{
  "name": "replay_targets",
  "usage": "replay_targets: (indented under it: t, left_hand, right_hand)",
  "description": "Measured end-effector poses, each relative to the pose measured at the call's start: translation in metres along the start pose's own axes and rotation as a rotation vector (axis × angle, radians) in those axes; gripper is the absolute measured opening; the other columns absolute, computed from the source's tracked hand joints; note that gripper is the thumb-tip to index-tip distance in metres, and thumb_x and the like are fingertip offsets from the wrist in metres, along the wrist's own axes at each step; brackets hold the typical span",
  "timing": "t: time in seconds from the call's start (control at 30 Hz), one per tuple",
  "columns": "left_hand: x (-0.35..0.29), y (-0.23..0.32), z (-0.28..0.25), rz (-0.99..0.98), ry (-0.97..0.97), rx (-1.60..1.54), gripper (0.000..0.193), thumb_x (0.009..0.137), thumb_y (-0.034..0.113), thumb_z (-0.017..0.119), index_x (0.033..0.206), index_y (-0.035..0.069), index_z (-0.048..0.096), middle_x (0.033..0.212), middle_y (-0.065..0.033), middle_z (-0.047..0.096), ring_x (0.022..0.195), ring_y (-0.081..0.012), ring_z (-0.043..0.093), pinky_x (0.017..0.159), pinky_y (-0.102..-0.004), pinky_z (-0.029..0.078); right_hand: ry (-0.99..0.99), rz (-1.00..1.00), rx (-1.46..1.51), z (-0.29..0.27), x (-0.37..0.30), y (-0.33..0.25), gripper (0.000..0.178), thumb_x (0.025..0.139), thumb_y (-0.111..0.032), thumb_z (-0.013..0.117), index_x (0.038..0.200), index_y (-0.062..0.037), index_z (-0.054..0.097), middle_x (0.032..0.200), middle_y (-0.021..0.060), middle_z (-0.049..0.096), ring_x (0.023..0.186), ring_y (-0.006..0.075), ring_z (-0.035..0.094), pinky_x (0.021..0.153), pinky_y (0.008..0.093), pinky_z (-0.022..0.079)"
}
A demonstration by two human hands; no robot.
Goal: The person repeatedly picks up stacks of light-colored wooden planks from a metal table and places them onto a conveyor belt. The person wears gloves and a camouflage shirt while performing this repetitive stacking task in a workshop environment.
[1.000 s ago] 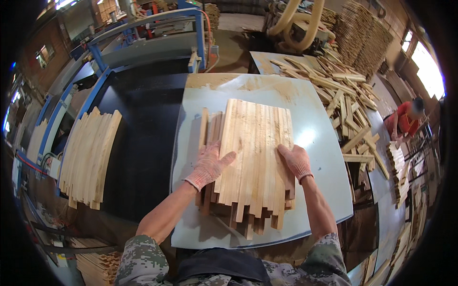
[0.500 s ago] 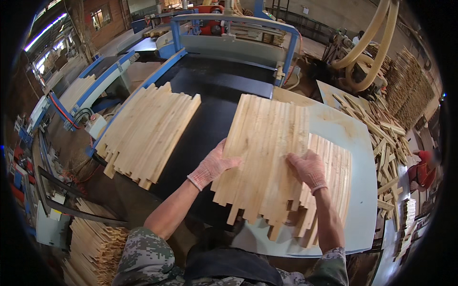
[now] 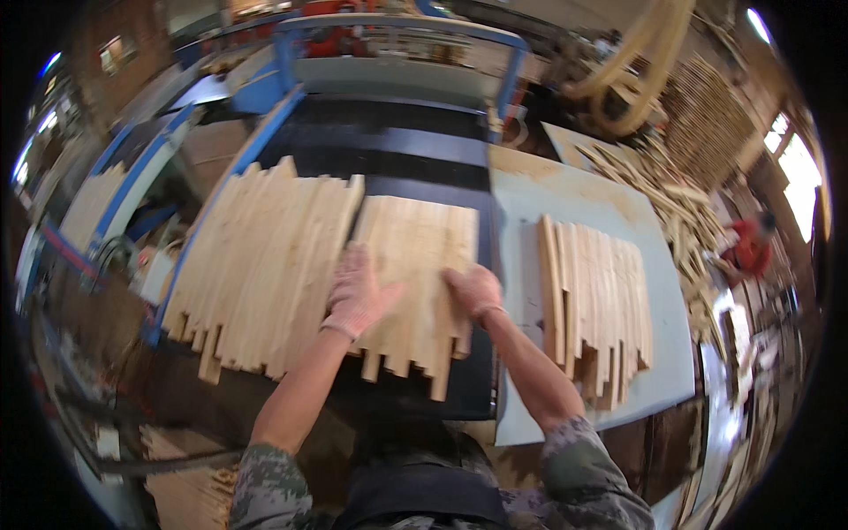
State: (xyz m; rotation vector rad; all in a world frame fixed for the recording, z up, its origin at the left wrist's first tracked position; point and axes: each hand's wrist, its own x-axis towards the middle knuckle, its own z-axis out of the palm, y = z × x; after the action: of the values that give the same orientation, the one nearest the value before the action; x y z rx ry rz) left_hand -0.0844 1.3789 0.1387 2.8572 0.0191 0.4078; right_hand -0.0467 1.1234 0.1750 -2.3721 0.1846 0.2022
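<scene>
A batch of light wooden strips (image 3: 413,278), side by side with uneven near ends, is on the black conveyor belt (image 3: 371,124). Pink-gloved, my left hand (image 3: 358,296) grips its left edge with the thumb over the top. My right hand (image 3: 474,290), in a matching glove, holds the right edge. Just left of my left hand lies a wider row of wooden strips (image 3: 261,265), a narrow gap apart at its far end. The undersides of the fingers are hidden.
Beyond the belt stands a blue machine frame (image 3: 402,19). On the pale board (image 3: 521,389) at right lies another stack of strips (image 3: 605,305). Loose wood pieces (image 3: 680,208) are heaped farther right, near a person in red (image 3: 751,247). Thick hoses (image 3: 645,71) hang at the back right.
Both hands have carried the batch of strips left, from over the pale board and belt edge onto the belt beside the wider row. The stack on the board is now uncovered. The view has shifted.
</scene>
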Motion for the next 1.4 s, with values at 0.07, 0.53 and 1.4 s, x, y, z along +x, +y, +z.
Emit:
replay_targets:
  t: [0.07,0.53,1.4]
  left_hand:
    - [-0.012,0.015,-0.04,0.166,0.119,-0.282,0.097,0.088,0.042,0.082,0.159,-0.007,0.037,0.161,-0.0314,0.045,0.151,-0.0445,0.044,0.126,-0.0503,0.034]
    - [-0.041,0.164,-0.024,0.112,-0.382,-1.142,0.065,0.099,0.018,0.073,0.154,-0.007,0.049,0.158,-0.0267,0.052,0.149,-0.0338,0.05,0.124,-0.0385,0.039]
    - [0.037,0.335,0.132,0.184,-0.357,-0.803,0.102,0.089,0.038,0.078,0.168,0.002,0.023,0.164,-0.0271,0.042,0.149,-0.0418,0.046,0.126,-0.0434,0.037]
  right_hand:
    - [0.053,0.047,0.008,0.021,0.008,-0.018,0.061,0.089,-0.054,0.068,0.113,0.0015,0.076,0.104,0.0262,0.077,0.098,0.0392,0.076,0.091,0.0475,0.059]
    - [0.352,-0.153,0.42,-0.066,-0.184,0.097,0.079,0.091,-0.03,0.08,0.158,-0.0024,0.048,0.134,0.0186,0.066,0.121,0.0296,0.066,0.101,0.0417,0.055]
    - [0.339,0.071,0.133,-0.138,-0.219,0.237,0.088,0.087,-0.017,0.082,0.16,0.0031,0.039,0.119,0.0169,0.069,0.103,0.0252,0.07,0.093,0.0364,0.057]
